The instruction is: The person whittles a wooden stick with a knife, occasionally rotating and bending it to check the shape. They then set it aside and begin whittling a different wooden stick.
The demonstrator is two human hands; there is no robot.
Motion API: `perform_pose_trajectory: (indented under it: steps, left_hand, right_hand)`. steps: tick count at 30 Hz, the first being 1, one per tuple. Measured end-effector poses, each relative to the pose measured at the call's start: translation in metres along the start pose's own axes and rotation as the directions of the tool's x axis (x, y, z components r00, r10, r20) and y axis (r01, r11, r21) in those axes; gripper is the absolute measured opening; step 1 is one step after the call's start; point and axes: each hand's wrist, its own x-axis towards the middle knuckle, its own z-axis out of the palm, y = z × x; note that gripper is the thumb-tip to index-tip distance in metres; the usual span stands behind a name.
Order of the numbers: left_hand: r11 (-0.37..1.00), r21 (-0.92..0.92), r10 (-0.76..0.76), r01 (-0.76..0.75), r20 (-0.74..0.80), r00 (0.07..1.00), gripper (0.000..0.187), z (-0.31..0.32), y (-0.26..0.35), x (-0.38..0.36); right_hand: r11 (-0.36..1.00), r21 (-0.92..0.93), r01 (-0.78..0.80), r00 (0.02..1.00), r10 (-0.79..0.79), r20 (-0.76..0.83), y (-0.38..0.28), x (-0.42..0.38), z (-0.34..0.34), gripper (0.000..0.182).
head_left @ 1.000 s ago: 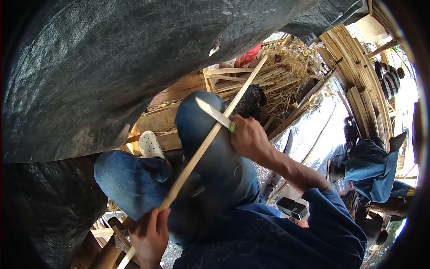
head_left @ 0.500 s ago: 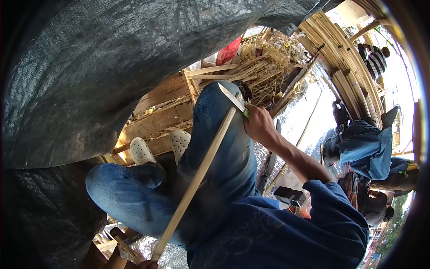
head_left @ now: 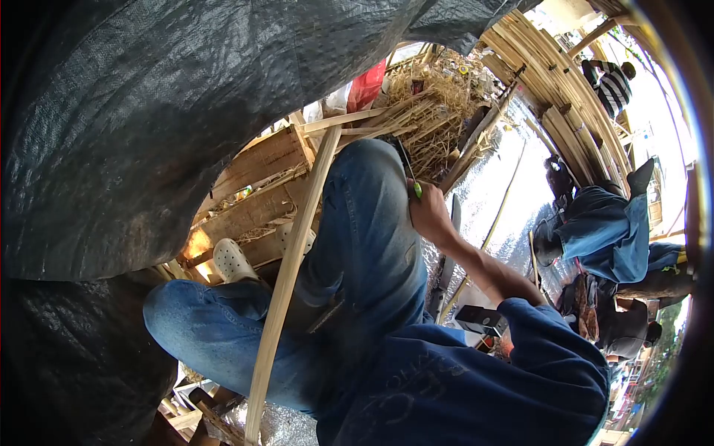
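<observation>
My right hand (head_left: 430, 214) is closed round a knife (head_left: 417, 190) with a green part at its handle, beside the raised knee. The narrow dark blade points up and left from the fist, apart from the wood. A long pale wooden strip (head_left: 286, 279) slants across the view, from the bottom edge, over the folded leg, to the left of the raised knee (head_left: 375, 167). Its lower end runs out of the frame. My left hand is not visible.
A black tarp (head_left: 171, 126) covers the upper left. Straw and split strips (head_left: 428, 111) lie beyond the knee. Long slats (head_left: 573, 89) are stacked at the upper right. A small black box (head_left: 480, 320) is near my elbow. Other people (head_left: 606, 241) are at the right.
The wooden strip has moved left off the raised knee and reaches further up. The knife has come away from it and turned. My left hand has left the bottom edge of the view.
</observation>
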Motion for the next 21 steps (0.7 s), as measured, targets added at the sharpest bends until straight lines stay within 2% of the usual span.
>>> perform_pose_trajectory:
  steps: [1,3,5,6,7,8,10,11,12,14,15,17,19,20,21]
  left_hand:
    - [0.999,-0.041,0.011,-0.012,-0.009,1.0,0.011,0.005,0.002,0.006]
    - [0.994,-0.104,0.031,-0.033,-0.022,0.999,0.011,0.017,0.01,0.024]
    - [1.0,0.031,-0.004,0.005,-0.047,0.999,0.016,0.037,0.024,0.059]
    - [0.987,-0.045,-0.16,0.155,-0.179,0.971,0.022,0.049,0.006,0.064]
    - [0.985,-0.026,-0.174,0.173,-0.127,0.976,0.024,0.063,0.031,0.084]
    - [0.994,0.076,-0.073,0.076,-0.05,0.996,0.024,0.072,0.063,0.103]
    - [0.974,0.203,-0.078,0.096,-0.093,0.993,0.022,0.092,0.075,0.127]
    - [0.968,0.247,-0.023,0.04,-0.068,0.997,0.024,0.1,0.086,0.14]
    - [0.968,0.25,0.034,-0.018,-0.061,0.998,0.026,0.106,0.096,0.15]
    - [0.946,0.319,0.071,-0.055,-0.039,0.997,0.025,0.116,0.112,0.165]
    - [0.943,0.319,0.119,-0.097,-0.048,0.992,0.026,0.122,0.113,0.17]
    - [0.94,0.306,0.19,-0.151,-0.101,0.977,0.031,0.137,0.113,0.179]
    - [0.934,0.331,0.175,-0.136,-0.09,0.98,0.033,0.146,0.117,0.187]
    - [0.927,0.352,0.168,-0.132,-0.075,0.983,0.034,0.148,0.12,0.191]
    - [0.918,0.369,0.183,-0.146,-0.066,0.981,0.035,0.149,0.122,0.194]
  right_hand:
    - [0.996,0.076,-0.046,0.998,0.049,-0.046,-0.008,-0.006,0.005,0.044]
    - [0.98,0.193,-0.038,0.996,0.054,-0.076,-0.01,-0.011,0.016,0.046]
    - [0.966,0.255,-0.036,0.996,0.054,-0.064,-0.017,-0.015,0.02,0.046]
    - [0.957,0.289,-0.002,0.999,0.018,-0.051,-0.023,-0.018,0.019,0.044]
    - [0.945,0.325,0.031,0.999,-0.02,-0.037,-0.028,-0.02,0.017,0.042]
    - [0.942,0.335,0.028,0.999,-0.021,-0.025,-0.032,-0.022,0.016,0.042]
    - [0.909,0.376,0.18,0.981,-0.195,0.003,-0.04,-0.02,0.01,0.039]
    - [0.901,0.343,0.266,0.958,-0.286,0.006,-0.051,-0.02,0.001,0.033]
    - [0.898,0.354,0.261,0.959,-0.285,0.016,-0.054,-0.019,0.0,0.033]
    - [0.868,0.279,0.412,0.886,-0.453,0.101,-0.057,-0.017,-0.001,0.022]
    - [0.864,0.254,0.436,0.864,-0.481,0.153,-0.06,-0.016,-0.001,0.006]
    - [0.856,0.211,0.472,0.831,-0.512,0.218,-0.065,-0.013,0.005,0.008]
    - [0.835,0.141,0.531,0.768,-0.545,0.337,-0.069,-0.01,0.012,0.023]
    - [0.834,0.144,0.533,0.765,-0.548,0.338,-0.074,-0.011,0.013,0.023]
    - [0.853,0.117,0.509,0.757,-0.508,0.411,-0.082,-0.012,0.013,0.026]
